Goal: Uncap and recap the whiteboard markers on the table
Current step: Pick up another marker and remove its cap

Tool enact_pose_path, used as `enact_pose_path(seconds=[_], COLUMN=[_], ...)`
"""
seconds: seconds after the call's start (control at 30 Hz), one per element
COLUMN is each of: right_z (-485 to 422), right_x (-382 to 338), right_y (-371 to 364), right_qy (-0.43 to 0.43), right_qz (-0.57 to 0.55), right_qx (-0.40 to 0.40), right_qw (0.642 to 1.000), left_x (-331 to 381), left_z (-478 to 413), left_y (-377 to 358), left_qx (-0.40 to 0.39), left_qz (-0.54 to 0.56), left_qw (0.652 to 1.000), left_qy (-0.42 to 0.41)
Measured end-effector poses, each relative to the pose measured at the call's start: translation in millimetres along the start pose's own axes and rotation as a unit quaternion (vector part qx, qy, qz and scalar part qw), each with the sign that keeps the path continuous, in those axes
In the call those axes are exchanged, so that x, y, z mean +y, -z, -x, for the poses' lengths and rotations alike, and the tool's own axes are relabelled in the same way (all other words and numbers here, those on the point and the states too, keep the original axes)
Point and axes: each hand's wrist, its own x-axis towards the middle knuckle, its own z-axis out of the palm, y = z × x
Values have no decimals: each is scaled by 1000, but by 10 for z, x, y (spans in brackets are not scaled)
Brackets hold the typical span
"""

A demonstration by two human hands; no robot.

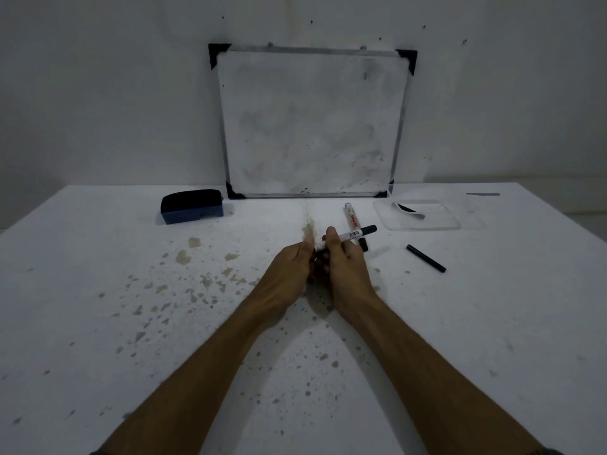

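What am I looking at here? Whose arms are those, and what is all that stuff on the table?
There is just one picture, taken by a camera worn on a person's head, so you see what they see: their own two bare arms reaching forward. No robot is here. The right hand holds a white marker with a black end. The left hand is pressed close against it, and what its fingers grip is hidden. On the speckled white table lie another white marker, a slim black pen, a blue and black eraser and a clear plastic tray. A smudged whiteboard leans against the wall behind.
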Motion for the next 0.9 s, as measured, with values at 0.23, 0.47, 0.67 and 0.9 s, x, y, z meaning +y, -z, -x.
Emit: enact_pose_path(seconds=[0.23,0.47,0.67,0.9], right_z=[-198,-213,-205,-184], right_x=[-72,-82,-96,-106], right_y=[216,250,244,237], right_qy=[-55,-77,-83,-64], right_qz=[-225,-215,-192,-171], right_qx=[-2,-41,-63,-73], right_qw=[973,973,976,980], left_x=[-130,-332,-484,-352], left_z=[-21,-105,-207,-156], left_y=[349,313,485,360], left_qx=[97,149,202,221], left_qz=[139,-321,-352,-284], left_qw=[985,930,908,923], left_qy=[25,-101,-108,-139])
